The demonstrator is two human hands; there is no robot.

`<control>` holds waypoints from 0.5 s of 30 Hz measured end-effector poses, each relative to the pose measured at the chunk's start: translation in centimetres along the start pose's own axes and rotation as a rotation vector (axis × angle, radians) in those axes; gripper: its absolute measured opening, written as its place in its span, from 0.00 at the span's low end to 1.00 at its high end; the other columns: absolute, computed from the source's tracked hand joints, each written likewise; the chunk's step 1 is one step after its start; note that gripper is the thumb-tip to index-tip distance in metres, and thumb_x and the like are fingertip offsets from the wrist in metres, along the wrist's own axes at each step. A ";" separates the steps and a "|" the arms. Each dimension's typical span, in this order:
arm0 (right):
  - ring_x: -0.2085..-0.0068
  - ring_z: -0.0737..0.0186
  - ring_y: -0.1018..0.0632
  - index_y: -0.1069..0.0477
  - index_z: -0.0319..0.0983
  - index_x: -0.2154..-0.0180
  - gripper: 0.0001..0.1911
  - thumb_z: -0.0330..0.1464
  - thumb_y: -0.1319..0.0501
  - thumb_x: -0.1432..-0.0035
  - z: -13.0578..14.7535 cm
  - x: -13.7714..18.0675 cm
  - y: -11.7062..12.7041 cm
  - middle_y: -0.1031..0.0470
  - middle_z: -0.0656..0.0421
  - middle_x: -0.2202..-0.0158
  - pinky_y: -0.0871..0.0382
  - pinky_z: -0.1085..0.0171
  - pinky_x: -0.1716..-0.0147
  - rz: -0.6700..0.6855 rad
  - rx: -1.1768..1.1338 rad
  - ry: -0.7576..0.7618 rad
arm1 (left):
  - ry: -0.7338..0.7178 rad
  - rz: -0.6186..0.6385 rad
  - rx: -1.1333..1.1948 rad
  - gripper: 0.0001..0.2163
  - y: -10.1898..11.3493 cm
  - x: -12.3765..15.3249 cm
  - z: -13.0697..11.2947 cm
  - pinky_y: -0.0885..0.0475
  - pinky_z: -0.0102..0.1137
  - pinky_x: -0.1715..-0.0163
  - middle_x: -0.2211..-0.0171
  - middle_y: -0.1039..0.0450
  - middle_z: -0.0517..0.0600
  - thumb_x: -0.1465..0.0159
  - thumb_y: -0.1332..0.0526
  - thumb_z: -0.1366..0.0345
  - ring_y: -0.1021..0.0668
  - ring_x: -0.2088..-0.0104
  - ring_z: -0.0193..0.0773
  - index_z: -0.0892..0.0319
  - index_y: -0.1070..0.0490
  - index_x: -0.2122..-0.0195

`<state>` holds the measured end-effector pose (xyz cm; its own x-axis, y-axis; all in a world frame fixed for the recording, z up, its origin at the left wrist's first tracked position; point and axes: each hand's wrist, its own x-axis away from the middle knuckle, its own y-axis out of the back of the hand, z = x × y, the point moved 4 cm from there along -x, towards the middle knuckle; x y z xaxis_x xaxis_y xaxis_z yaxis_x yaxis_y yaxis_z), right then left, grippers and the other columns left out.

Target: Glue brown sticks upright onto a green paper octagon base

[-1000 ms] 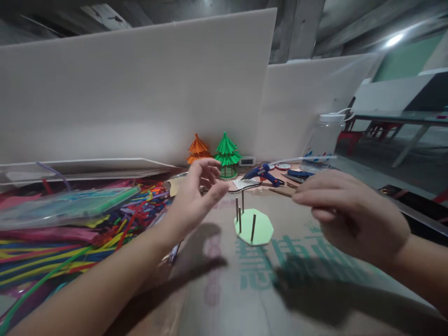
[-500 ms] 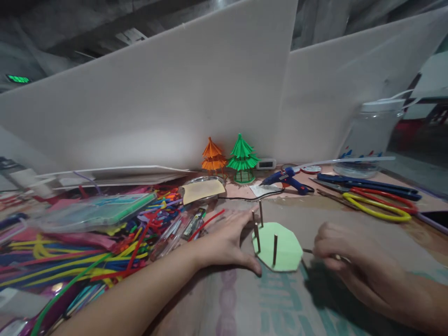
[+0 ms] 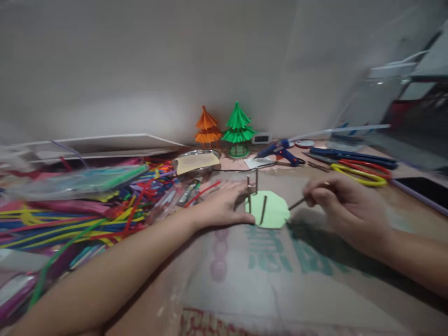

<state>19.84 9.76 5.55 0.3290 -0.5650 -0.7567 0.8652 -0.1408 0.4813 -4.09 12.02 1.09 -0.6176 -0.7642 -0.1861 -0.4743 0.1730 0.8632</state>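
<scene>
A light green, many-sided base (image 3: pixel 275 212) lies on the work surface, with several thin brown sticks standing up from it. One stick (image 3: pixel 263 210) leans near the middle. My left hand (image 3: pixel 224 205) curves round the base's left side, thumb at the front edge and fingers by the rear sticks, bracing it. Pinched in my right hand (image 3: pixel 345 205) is another brown stick (image 3: pixel 297 203), slanting down toward the base's right edge. Blur hides whether its tip touches.
Behind stand an orange tiered paper pagoda (image 3: pixel 207 126), a green one (image 3: pixel 238 130) and a blue glue gun (image 3: pixel 280 150). Scissors (image 3: pixel 360 175), pliers (image 3: pixel 350 156) and a phone (image 3: pixel 425 191) lie right. Colourful pipe cleaners (image 3: pixel 70 224) and a clear plastic case (image 3: pixel 87 182) crowd the left.
The camera has tilted down. My right hand has turned and lifted, so its stick now slants down at the base's right edge. My left hand has closed in on the base.
</scene>
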 end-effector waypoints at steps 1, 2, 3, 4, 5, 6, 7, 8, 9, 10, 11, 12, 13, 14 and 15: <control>0.75 0.67 0.27 0.30 0.42 0.65 0.09 0.37 0.42 0.31 -0.2 0.1 -0.2 0.29 0.64 0.75 0.33 0.68 0.74 0.006 -0.027 -0.032 | 0.004 0.001 0.001 0.35 0.0 0.0 0.1 0.39 0.47 0.36 0.34 0.36 0.61 0.40 0.31 0.49 0.33 0.35 0.56 0.58 0.36 0.35; 0.74 0.67 0.27 0.30 0.42 0.65 0.10 0.37 0.43 0.31 -0.4 0.1 -0.4 0.29 0.64 0.74 0.33 0.68 0.74 0.026 -0.044 -0.051 | -0.001 0.000 0.012 0.34 -0.1 0.0 0.2 0.39 0.48 0.36 0.35 0.34 0.60 0.40 0.31 0.48 0.32 0.36 0.56 0.57 0.35 0.36; 0.75 0.67 0.28 0.31 0.41 0.66 0.11 0.37 0.44 0.30 -0.3 0.2 -0.7 0.30 0.64 0.74 0.34 0.68 0.74 0.049 -0.062 -0.035 | -0.018 0.012 0.021 0.33 -0.1 0.0 0.3 0.40 0.47 0.35 0.34 0.35 0.59 0.39 0.33 0.48 0.33 0.35 0.55 0.56 0.35 0.36; 0.74 0.67 0.29 0.32 0.41 0.67 0.11 0.37 0.44 0.30 -0.2 0.2 -0.9 0.30 0.63 0.74 0.34 0.68 0.74 0.083 -0.067 -0.026 | -0.043 0.017 0.027 0.33 -0.2 0.0 0.4 0.41 0.47 0.35 0.33 0.36 0.58 0.37 0.34 0.47 0.33 0.35 0.55 0.55 0.36 0.35; 0.74 0.67 0.29 0.33 0.41 0.67 0.11 0.37 0.44 0.30 0.0 0.1 -1.2 0.30 0.63 0.74 0.35 0.67 0.74 0.117 -0.067 -0.011 | -0.066 0.029 0.029 0.33 -0.2 0.0 0.5 0.42 0.47 0.34 0.32 0.38 0.58 0.37 0.35 0.46 0.35 0.33 0.55 0.56 0.36 0.34; 0.74 0.67 0.30 0.33 0.41 0.67 0.11 0.37 0.44 0.30 0.2 0.1 -1.4 0.30 0.63 0.74 0.36 0.67 0.73 0.145 -0.069 -0.002 | -0.084 0.034 0.030 0.33 -0.3 0.0 0.5 0.44 0.47 0.33 0.32 0.39 0.58 0.36 0.36 0.45 0.36 0.33 0.55 0.55 0.37 0.34; 0.74 0.67 0.30 0.34 0.41 0.67 0.11 0.37 0.44 0.30 0.5 0.1 -1.6 0.30 0.63 0.74 0.36 0.67 0.73 0.169 -0.074 0.002 | -0.099 0.040 0.033 0.33 -0.3 0.0 0.6 0.45 0.48 0.33 0.31 0.39 0.57 0.36 0.37 0.45 0.37 0.32 0.56 0.54 0.37 0.34; 0.74 0.67 0.31 0.34 0.41 0.67 0.11 0.37 0.44 0.30 0.7 0.0 -1.8 0.30 0.63 0.74 0.37 0.67 0.73 0.191 -0.086 0.001 | -0.100 0.043 0.032 0.33 -0.3 -0.1 0.7 0.45 0.48 0.33 0.31 0.40 0.57 0.36 0.37 0.44 0.38 0.32 0.56 0.54 0.37 0.33; 0.74 0.67 0.31 0.34 0.41 0.66 0.11 0.37 0.45 0.30 1.0 0.0 -2.0 0.30 0.63 0.74 0.37 0.67 0.73 0.208 -0.104 -0.006 | -0.094 0.043 0.028 0.34 -0.4 -0.1 0.8 0.45 0.49 0.33 0.31 0.40 0.57 0.36 0.37 0.44 0.38 0.32 0.57 0.54 0.38 0.33; 0.74 0.67 0.31 0.34 0.41 0.66 0.12 0.38 0.45 0.30 1.2 -0.1 -2.2 0.31 0.63 0.74 0.38 0.67 0.73 0.223 -0.127 -0.011 | -0.086 0.045 0.024 0.34 -0.4 -0.1 0.9 0.45 0.50 0.33 0.31 0.40 0.57 0.36 0.37 0.44 0.38 0.32 0.57 0.54 0.38 0.33; 0.74 0.68 0.32 0.34 0.41 0.66 0.12 0.38 0.45 0.30 1.3 -0.1 -2.4 0.32 0.64 0.74 0.38 0.67 0.73 0.237 -0.150 -0.022 | -0.079 0.043 0.020 0.34 -0.4 -0.1 0.9 0.44 0.50 0.33 0.31 0.39 0.58 0.36 0.37 0.44 0.37 0.32 0.57 0.54 0.38 0.33; 0.74 0.68 0.32 0.34 0.40 0.66 0.13 0.39 0.45 0.29 1.4 -0.1 -2.6 0.32 0.64 0.74 0.38 0.67 0.73 0.249 -0.172 -0.032 | -0.078 0.041 0.021 0.34 -0.4 -0.2 1.0 0.44 0.50 0.34 0.31 0.39 0.58 0.36 0.37 0.44 0.37 0.32 0.57 0.54 0.39 0.33; 0.74 0.67 0.32 0.34 0.40 0.66 0.13 0.39 0.45 0.29 1.4 -0.1 -2.8 0.32 0.64 0.74 0.38 0.67 0.73 0.263 -0.187 -0.044 | -0.083 0.036 0.023 0.34 -0.4 -0.2 1.0 0.43 0.50 0.34 0.32 0.39 0.57 0.36 0.37 0.44 0.36 0.33 0.57 0.54 0.38 0.33; 0.74 0.67 0.31 0.34 0.40 0.66 0.13 0.40 0.45 0.29 1.4 -0.1 -2.9 0.32 0.64 0.75 0.38 0.67 0.72 0.273 -0.198 -0.053 | -0.091 0.032 0.026 0.34 -0.5 -0.2 1.1 0.43 0.49 0.34 0.32 0.39 0.56 0.37 0.37 0.44 0.36 0.33 0.57 0.53 0.38 0.33; 0.74 0.67 0.31 0.34 0.40 0.66 0.14 0.40 0.45 0.29 1.4 -0.1 -3.1 0.32 0.64 0.74 0.38 0.66 0.72 0.282 -0.204 -0.059 | -0.099 0.031 0.024 0.34 -0.5 -0.3 1.1 0.43 0.49 0.34 0.31 0.39 0.56 0.37 0.37 0.44 0.36 0.33 0.56 0.52 0.38 0.33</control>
<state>16.61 9.13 4.75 0.5489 -0.6051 -0.5767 0.8029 0.1896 0.5652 -4.40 12.82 0.20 -0.6904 -0.6933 -0.2064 -0.4684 0.2110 0.8580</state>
